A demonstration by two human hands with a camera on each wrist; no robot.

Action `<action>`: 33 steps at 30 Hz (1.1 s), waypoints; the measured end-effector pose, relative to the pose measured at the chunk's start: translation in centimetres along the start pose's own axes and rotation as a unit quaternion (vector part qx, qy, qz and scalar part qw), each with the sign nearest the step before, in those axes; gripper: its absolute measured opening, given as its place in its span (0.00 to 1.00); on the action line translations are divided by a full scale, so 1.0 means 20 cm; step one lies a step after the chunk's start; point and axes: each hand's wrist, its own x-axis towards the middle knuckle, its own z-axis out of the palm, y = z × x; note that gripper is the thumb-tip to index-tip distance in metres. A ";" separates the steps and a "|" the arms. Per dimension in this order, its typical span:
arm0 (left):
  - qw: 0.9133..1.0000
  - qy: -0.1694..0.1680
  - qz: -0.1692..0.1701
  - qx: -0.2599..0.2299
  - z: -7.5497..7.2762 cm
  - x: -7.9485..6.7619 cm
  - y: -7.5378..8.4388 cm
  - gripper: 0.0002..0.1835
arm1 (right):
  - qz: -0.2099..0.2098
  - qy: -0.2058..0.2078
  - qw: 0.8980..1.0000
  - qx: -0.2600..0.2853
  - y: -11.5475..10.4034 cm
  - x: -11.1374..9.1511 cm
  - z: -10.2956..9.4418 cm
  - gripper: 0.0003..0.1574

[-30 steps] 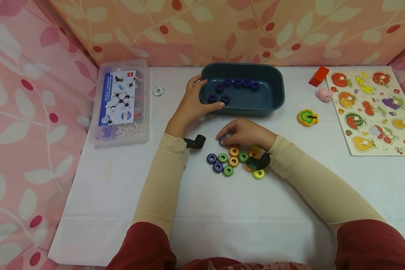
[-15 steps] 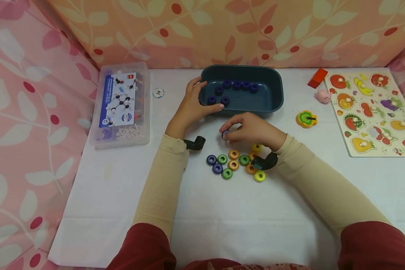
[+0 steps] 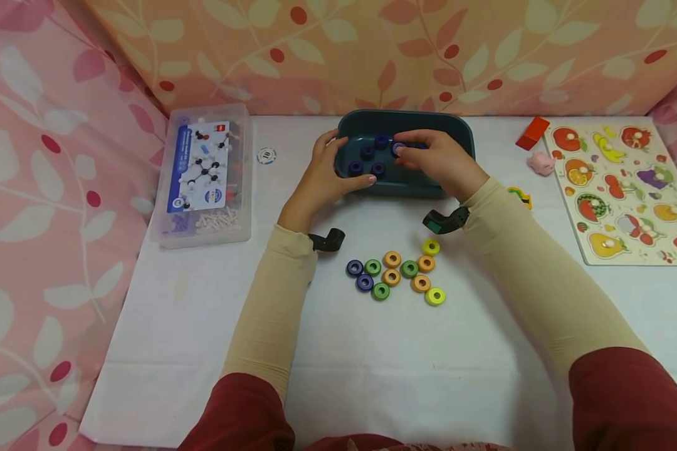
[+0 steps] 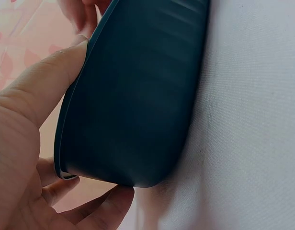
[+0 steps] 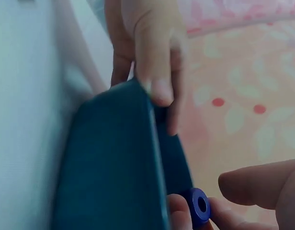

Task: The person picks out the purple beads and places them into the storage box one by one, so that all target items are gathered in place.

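My left hand [image 3: 323, 180] grips the left end of a dark teal plastic bin [image 3: 412, 189]. Its thumb lies on the near rim and its fingers go round the end wall, as the left wrist view shows up close. Over the bin's inside, my right hand [image 3: 437, 161] holds a purple ring bead [image 3: 397, 148] at its fingertips. In the right wrist view that bead [image 5: 199, 207] appears beside the bin wall, its hole facing the camera. Several purple ring beads [image 3: 368, 151] lie on the bin floor, some hidden behind the right hand.
In front of the bin lie loose ring beads: purple [image 3: 365, 282], green [image 3: 380, 291], orange [image 3: 420, 284] and yellow [image 3: 435, 296]. A clear molecule-kit box [image 3: 203, 175] and a chip [image 3: 266, 155] are left. Right are a red block [image 3: 533, 133], pink pig [image 3: 541, 163] and fruit puzzle [image 3: 626, 188].
My right hand has moved from the loose beads up and forward over the bin, carrying the purple ring bead. My left hand has kept its grip on the bin.
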 end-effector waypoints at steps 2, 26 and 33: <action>1.000 -0.002 0.003 -0.002 0.00 0.00 0.00 0.59 | 0.013 -0.006 1.000 0.013 0.01 0.05 0.00 0.33; 1.000 -0.004 -0.001 0.001 0.00 0.00 0.01 0.59 | -0.018 0.007 1.000 -0.002 -0.01 -0.05 0.04 0.24; 1.000 -0.002 -0.001 0.007 -0.01 -0.01 0.00 0.59 | -0.067 -0.056 0.993 -0.076 0.04 -0.25 0.18 0.18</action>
